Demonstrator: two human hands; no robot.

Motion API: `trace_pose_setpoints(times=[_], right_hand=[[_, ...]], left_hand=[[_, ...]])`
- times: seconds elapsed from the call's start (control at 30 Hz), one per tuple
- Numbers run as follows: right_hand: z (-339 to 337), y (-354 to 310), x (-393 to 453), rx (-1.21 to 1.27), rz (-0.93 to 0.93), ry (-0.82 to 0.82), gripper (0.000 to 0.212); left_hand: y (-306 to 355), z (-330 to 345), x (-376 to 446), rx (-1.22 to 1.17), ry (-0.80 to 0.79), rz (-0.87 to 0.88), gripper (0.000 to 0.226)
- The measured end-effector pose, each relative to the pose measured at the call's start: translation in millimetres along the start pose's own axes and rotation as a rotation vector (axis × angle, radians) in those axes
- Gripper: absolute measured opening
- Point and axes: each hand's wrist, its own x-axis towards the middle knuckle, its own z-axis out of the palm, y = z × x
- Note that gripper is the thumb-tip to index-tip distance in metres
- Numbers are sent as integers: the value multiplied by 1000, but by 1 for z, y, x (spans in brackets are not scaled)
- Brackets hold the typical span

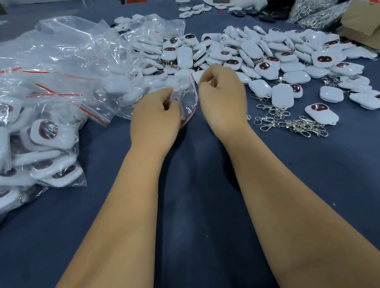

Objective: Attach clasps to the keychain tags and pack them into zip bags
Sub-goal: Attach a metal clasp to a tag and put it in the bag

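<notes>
Two hands work one zip bag [187, 102] at mid-worktop: the left hand [155, 117] and the right hand [222, 96] each pinch a side of its mouth. To do it well, I judge, spread the mouth wide before taking a clasped tag from the tag pile [257, 58] toward the far right edge.

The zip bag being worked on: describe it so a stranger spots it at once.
On the blue table, find the two hands near the middle. Left hand and right hand pinch one clear zip bag between them. Unlike the piled bags at left, it is held up.
</notes>
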Motion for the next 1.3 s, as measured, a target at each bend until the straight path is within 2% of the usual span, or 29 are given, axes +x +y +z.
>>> trace_pose_setpoints(times=[0.1, 0.2, 0.3, 0.37, 0.43, 0.53, 0.6, 0.7, 0.77, 0.87, 0.97, 1.07, 1.13, 1.3], right_hand=[[-11, 11, 8, -358, 21, 118, 26], [-17, 20, 10, -584, 163, -7, 50], [-14, 24, 8, -774, 240, -170, 58], [-13, 23, 7, -827, 162, -162, 51], [-12, 19, 7, -697, 29, -117, 42], [-7, 17, 6, -538, -69, -101, 45], [-4, 18, 5, -580, -62, -88, 47], [-4, 22, 7, -607, -24, -125, 38], [-5, 25, 10, -522, -39, -117, 30], [-2, 23, 13, -158, 18, -67, 19], [-1, 13, 14, 338, 168, -24, 29], [-1, 3, 10, 731, 291, -147, 25], [0, 1, 8, 818, 316, -233, 22], [0, -1, 6, 857, 372, -363, 18]], left_hand=[[1, -2, -1, 163, 9, 2, 30], [2, -4, -1, 204, 72, -22, 32], [0, -9, 1, 84, 226, -81, 21], [3, -11, 2, -70, 289, -135, 24], [5, -12, 1, -235, 284, -160, 28], [9, -9, -1, -336, 190, -135, 30], [8, -6, 0, -318, 60, -130, 28], [4, 1, 0, -170, -92, -77, 18], [3, 3, -1, -57, -57, -27, 16], [-2, 1, 1, 71, 64, -40, 19], [-5, -3, 3, -8, 140, -118, 23], [-2, -5, 0, -98, 171, -124, 20], [0, -5, 0, -154, 150, -132, 21], [1, -3, 3, -251, 78, -171, 33]])
